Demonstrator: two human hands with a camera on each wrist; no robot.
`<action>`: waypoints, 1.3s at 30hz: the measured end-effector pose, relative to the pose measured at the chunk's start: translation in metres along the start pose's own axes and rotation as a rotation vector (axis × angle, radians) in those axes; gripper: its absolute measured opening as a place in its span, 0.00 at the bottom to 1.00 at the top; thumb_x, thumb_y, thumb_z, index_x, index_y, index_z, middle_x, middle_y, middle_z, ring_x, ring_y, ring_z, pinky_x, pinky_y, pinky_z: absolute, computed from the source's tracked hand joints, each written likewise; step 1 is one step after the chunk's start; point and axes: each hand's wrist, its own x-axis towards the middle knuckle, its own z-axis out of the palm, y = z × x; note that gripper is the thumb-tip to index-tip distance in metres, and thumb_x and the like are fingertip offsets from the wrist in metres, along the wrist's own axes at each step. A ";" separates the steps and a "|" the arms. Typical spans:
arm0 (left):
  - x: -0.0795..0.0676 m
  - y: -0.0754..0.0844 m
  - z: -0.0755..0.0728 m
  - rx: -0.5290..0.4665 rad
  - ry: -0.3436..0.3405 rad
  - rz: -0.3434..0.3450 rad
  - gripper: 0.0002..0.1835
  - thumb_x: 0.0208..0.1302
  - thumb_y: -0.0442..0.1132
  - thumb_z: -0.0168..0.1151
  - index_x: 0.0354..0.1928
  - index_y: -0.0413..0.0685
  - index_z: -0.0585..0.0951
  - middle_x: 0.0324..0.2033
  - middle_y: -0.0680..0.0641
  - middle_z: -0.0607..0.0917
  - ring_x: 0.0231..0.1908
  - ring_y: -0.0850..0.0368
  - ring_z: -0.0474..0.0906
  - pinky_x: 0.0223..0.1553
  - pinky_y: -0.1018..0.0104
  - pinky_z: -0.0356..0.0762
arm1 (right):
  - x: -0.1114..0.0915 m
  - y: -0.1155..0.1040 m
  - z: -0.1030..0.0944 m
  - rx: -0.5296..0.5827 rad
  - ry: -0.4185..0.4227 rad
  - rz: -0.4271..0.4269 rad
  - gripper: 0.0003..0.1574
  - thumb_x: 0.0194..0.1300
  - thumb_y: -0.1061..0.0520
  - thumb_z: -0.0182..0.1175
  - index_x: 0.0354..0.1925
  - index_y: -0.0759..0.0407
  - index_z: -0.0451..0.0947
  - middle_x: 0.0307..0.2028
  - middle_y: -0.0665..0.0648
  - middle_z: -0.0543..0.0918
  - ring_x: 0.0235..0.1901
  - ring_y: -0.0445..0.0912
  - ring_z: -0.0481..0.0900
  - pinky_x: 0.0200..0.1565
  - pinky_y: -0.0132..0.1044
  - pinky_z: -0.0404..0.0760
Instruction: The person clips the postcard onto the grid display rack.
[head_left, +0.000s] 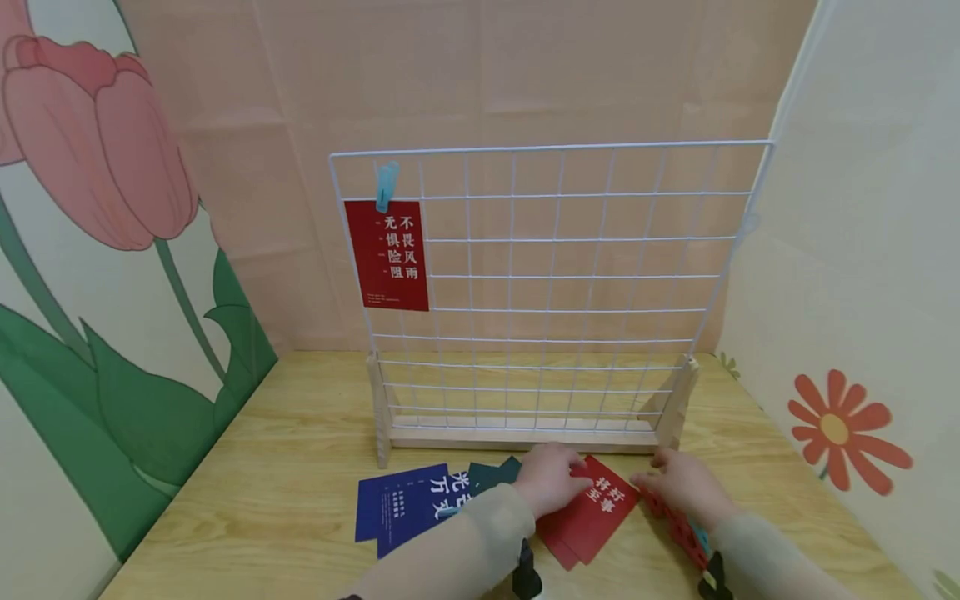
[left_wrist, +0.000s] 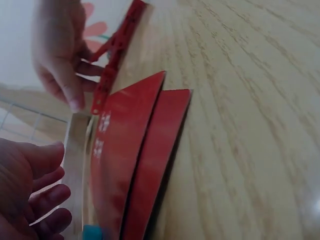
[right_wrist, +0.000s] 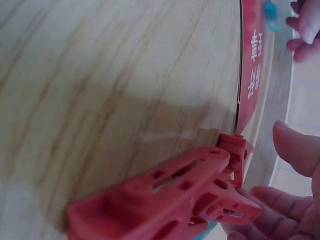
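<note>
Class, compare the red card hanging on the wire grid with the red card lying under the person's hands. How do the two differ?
The hanging red card is upright, clipped to the wire grid by a blue clip; the table red card lies flat on the table, unclipped. No hand touches the hanging card; the left hand rests on the table card. Both are red with white characters.

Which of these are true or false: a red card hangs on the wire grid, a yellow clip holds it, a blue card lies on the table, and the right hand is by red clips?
1. A red card hangs at the upper left of the wire grid. True.
2. A yellow clip holds it. False: the clip is light blue.
3. A blue card lies on the table. True.
4. The right hand is at the red clips. True.
5. The left hand rests on the blue card. False: it rests on a red card on the table.
</note>
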 end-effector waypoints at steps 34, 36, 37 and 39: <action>-0.035 0.010 -0.001 0.552 -0.167 0.298 0.19 0.52 0.68 0.64 0.42 0.71 0.84 0.43 0.63 0.79 0.42 0.62 0.66 0.45 0.62 0.60 | 0.004 0.001 0.009 -0.037 0.030 -0.051 0.40 0.52 0.41 0.71 0.49 0.72 0.73 0.40 0.65 0.82 0.36 0.52 0.77 0.42 0.54 0.75; -0.032 0.012 -0.002 0.538 -0.168 0.285 0.18 0.52 0.68 0.64 0.40 0.70 0.84 0.41 0.63 0.78 0.41 0.63 0.66 0.43 0.63 0.60 | 0.005 0.001 0.009 -0.038 0.027 -0.049 0.41 0.52 0.41 0.71 0.49 0.72 0.73 0.39 0.63 0.81 0.34 0.50 0.76 0.41 0.54 0.75; -0.029 0.012 -0.003 0.533 -0.163 0.276 0.19 0.52 0.68 0.64 0.41 0.70 0.84 0.42 0.63 0.78 0.42 0.63 0.67 0.43 0.63 0.61 | 0.005 0.001 0.009 -0.039 0.026 -0.048 0.40 0.52 0.41 0.71 0.49 0.72 0.73 0.38 0.63 0.81 0.33 0.50 0.76 0.41 0.53 0.75; -0.024 0.011 -0.002 0.522 -0.149 0.256 0.21 0.52 0.68 0.65 0.44 0.69 0.83 0.43 0.62 0.78 0.44 0.63 0.68 0.43 0.63 0.62 | 0.006 0.001 0.010 -0.038 0.021 -0.046 0.40 0.52 0.42 0.71 0.49 0.72 0.73 0.38 0.62 0.81 0.33 0.50 0.76 0.41 0.53 0.76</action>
